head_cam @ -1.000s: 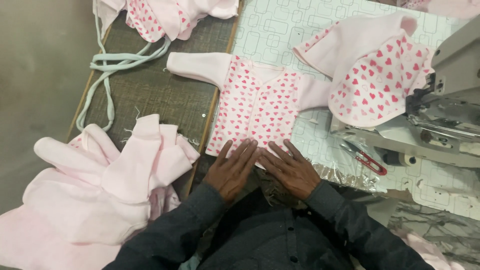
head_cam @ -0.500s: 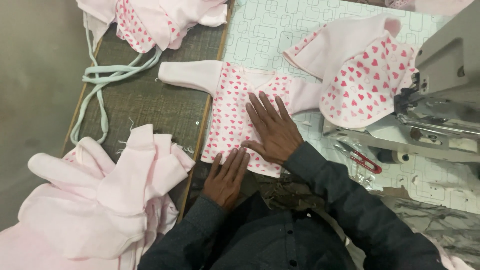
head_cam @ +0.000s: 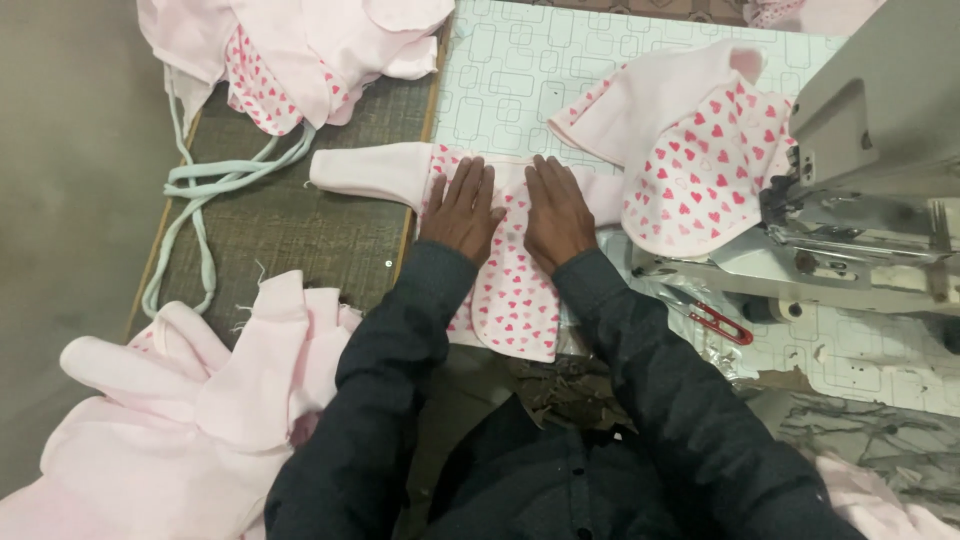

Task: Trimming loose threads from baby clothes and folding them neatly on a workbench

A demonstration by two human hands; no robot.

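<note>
The bench point(head_cam: 300, 230) fills most of the view; its left part is dark worn wood and its right part carries a pale sheet with a rounded-rectangle pattern. Taking the small baby top point(head_cam: 505, 260) at the bench's middle as the landmark: it lies flat, front up, white with pink hearts on the body and plain pink sleeves, straddling the seam between the wood and the patterned sheet, its hem at the near edge.

To the right of the baby top stands a grey sewing machine point(head_cam: 870, 180), its head reaching over the patterned sheet. Below and left of the top, a large heap of plain pink fabric point(head_cam: 170, 410) hangs off the near left corner. Above and left of it, at the far edge, lies another pile of pink and heart-print pieces point(head_cam: 290, 50). Just right of the top, between it and the machine, sits a folded garment of the same print point(head_cam: 690, 150), touching the machine's foot area. Left of the top, a loop of pale green cord point(head_cam: 205, 215) trails over the wood and down the bench's side.

The left hand point(head_cam: 462, 208) presses flat on the top's chest, fingers spread, its grip apart and clamped on nothing. The right hand point(head_cam: 558, 210) lies flat just beside it on the same chest, grip likewise apart. Dark sleeves cover both forearms.

Right and below the top, red-handled snips point(head_cam: 722, 322) rest near the machine's base.
</note>
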